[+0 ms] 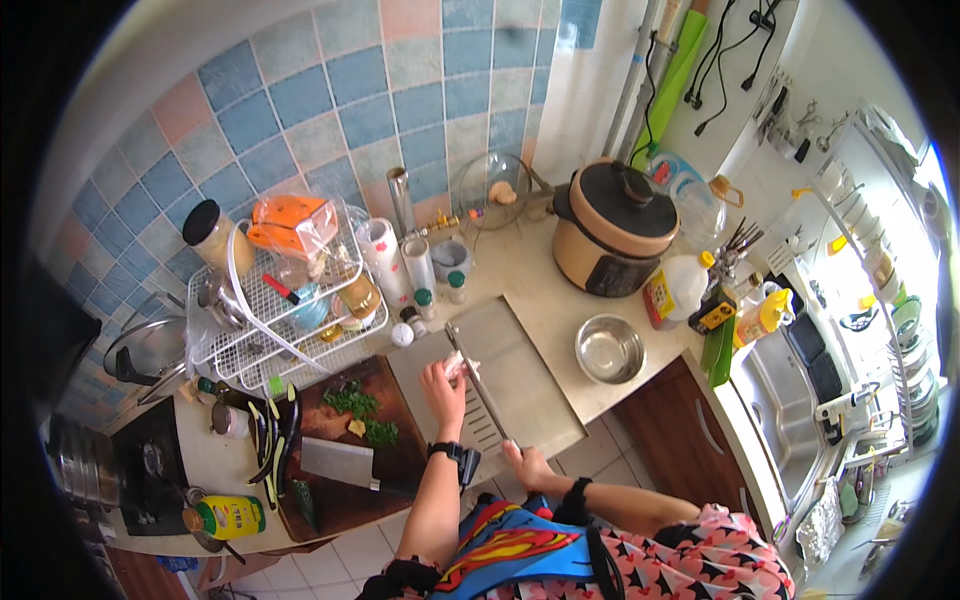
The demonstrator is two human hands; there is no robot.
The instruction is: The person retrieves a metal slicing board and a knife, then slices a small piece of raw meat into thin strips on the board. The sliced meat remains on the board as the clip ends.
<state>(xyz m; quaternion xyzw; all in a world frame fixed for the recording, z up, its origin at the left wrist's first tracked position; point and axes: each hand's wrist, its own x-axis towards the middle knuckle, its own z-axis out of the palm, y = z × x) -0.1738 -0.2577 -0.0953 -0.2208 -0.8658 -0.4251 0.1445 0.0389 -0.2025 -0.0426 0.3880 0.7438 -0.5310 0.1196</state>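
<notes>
On a metal cutting board (pixel 540 390), my left hand (pixel 444 390) holds a pale piece of what looks like raw meat (pixel 454 365). A long knife, seen along its narrow edge (pixel 484 397), lies across the board close to those fingers. Its handle end is in my right hand (pixel 531 466), near the counter's front edge. Left of my left hand, a wooden cutting board (pixel 322 510) bears chopped green herbs (pixel 352 401), yellowish pieces (pixel 356 428) and a cleaver (pixel 336 461). Cut eggplants (pixel 285 442) lie at its left side.
A steel bowl (pixel 610 349) stands right of the metal board, with a rice cooker (pixel 615 225) behind it. The white wire rack (pixel 300 330) stands at the back left. Bottles (pixel 679 291) stand near the sink (pixel 776 412). A yellow-green bottle (pixel 232 517) is at front left.
</notes>
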